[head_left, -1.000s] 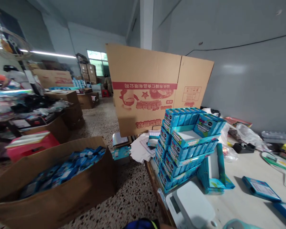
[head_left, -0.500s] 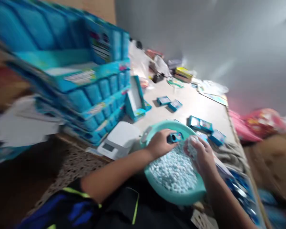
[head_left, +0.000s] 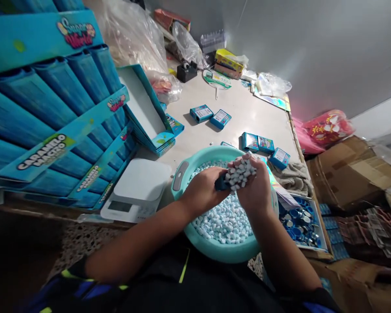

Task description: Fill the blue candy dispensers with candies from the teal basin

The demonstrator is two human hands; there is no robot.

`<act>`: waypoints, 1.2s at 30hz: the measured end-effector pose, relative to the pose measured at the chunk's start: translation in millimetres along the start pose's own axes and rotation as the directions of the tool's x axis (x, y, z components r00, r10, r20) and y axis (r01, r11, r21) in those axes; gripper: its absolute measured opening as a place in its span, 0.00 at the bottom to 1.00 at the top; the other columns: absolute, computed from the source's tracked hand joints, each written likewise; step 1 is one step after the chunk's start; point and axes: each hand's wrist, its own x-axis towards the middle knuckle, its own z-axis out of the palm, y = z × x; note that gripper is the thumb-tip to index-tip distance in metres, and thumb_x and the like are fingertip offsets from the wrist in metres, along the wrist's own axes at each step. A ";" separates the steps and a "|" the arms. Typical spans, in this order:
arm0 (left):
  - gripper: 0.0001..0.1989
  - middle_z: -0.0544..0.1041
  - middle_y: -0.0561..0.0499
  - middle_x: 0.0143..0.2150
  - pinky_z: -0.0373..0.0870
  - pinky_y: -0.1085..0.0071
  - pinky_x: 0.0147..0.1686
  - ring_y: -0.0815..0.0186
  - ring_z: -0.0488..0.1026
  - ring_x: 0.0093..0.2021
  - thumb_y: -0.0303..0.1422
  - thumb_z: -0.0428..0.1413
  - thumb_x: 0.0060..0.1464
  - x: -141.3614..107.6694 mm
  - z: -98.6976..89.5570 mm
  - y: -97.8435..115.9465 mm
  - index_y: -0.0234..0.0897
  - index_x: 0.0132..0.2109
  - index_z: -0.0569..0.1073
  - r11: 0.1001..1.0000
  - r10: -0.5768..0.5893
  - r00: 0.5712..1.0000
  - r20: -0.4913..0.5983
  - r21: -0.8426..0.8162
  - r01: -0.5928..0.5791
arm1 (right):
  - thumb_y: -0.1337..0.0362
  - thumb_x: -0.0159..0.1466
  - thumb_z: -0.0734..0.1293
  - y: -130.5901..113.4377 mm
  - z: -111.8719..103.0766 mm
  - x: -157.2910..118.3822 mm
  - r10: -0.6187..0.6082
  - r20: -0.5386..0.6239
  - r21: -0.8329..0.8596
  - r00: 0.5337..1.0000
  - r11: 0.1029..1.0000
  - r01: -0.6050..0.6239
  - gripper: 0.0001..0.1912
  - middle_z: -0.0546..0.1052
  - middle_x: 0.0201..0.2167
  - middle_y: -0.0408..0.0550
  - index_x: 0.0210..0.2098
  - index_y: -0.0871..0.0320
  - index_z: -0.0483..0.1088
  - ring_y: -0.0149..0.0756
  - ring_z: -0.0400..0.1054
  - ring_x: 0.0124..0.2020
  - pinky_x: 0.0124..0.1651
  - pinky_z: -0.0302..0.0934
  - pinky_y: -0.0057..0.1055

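A teal basin full of small pale blue and white candies stands before me. Over it, my left hand is closed around a small dark blue box, mostly hidden by the fingers. My right hand cups a heap of the candies against the box's opening, its fingers curled round them. Both hands are side by side and nearly touch. Several filled blue boxes lie on the table beyond the basin.
White scale left of the basin, beside stacked blue display cartons. An opened display box leans behind it. At right are a grey cloth and a tray of blue caps. Plastic bags and a fan lie farther back.
My right hand has brought its candies left, up against the small box in my left hand. The box has turned, and its printed side no longer shows. The view has shifted.
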 end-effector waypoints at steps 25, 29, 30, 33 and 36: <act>0.22 0.80 0.43 0.54 0.75 0.54 0.58 0.55 0.77 0.56 0.30 0.67 0.53 -4.1 -0.3 -10.9 0.37 0.55 0.76 0.999 -0.035 0.998 -0.049 0.004 0.036 | 0.45 0.74 0.55 6.2 -47.3 -4.1 -0.249 0.120 -0.194 0.961 0.943 0.269 0.26 0.79 0.34 0.49 0.34 0.54 0.75 0.43 0.76 0.42 0.48 0.70 0.46; 0.22 0.81 0.44 0.53 0.76 0.56 0.58 0.57 0.78 0.55 0.29 0.67 0.53 -1.9 -5.0 -7.9 0.37 0.56 0.76 1.000 -0.019 0.993 -0.115 0.013 0.020 | 0.53 0.72 0.64 10.8 -55.9 -1.1 -0.214 0.104 -0.469 0.971 0.850 0.238 0.13 0.81 0.37 0.48 0.45 0.53 0.76 0.40 0.76 0.41 0.44 0.69 0.40; 0.22 0.81 0.44 0.53 0.77 0.57 0.58 0.58 0.78 0.54 0.29 0.67 0.54 -1.2 -5.8 -6.9 0.37 0.56 0.76 1.000 -0.003 0.992 -0.128 0.016 0.005 | 0.55 0.72 0.64 10.3 -54.6 -1.0 -0.226 0.139 -0.507 0.964 0.820 0.266 0.12 0.81 0.39 0.48 0.45 0.54 0.77 0.40 0.75 0.43 0.45 0.69 0.39; 0.22 0.81 0.44 0.53 0.78 0.58 0.57 0.58 0.78 0.54 0.30 0.66 0.55 0.1 -5.7 -5.6 0.38 0.57 0.75 0.998 0.038 0.986 -0.161 0.062 -0.028 | 0.59 0.72 0.64 7.1 -47.5 -2.1 -0.325 0.245 -0.583 0.913 0.704 0.407 0.10 0.79 0.43 0.51 0.43 0.55 0.77 0.40 0.74 0.46 0.47 0.69 0.38; 0.22 0.81 0.44 0.53 0.78 0.59 0.56 0.58 0.79 0.54 0.28 0.65 0.55 0.4 -2.3 -6.8 0.37 0.58 0.75 0.989 0.075 0.986 -0.147 0.138 -0.055 | 0.63 0.72 0.64 6.8 -41.0 -5.2 -0.375 0.303 -0.672 0.876 0.568 0.476 0.10 0.78 0.41 0.53 0.44 0.58 0.78 0.41 0.73 0.44 0.46 0.69 0.39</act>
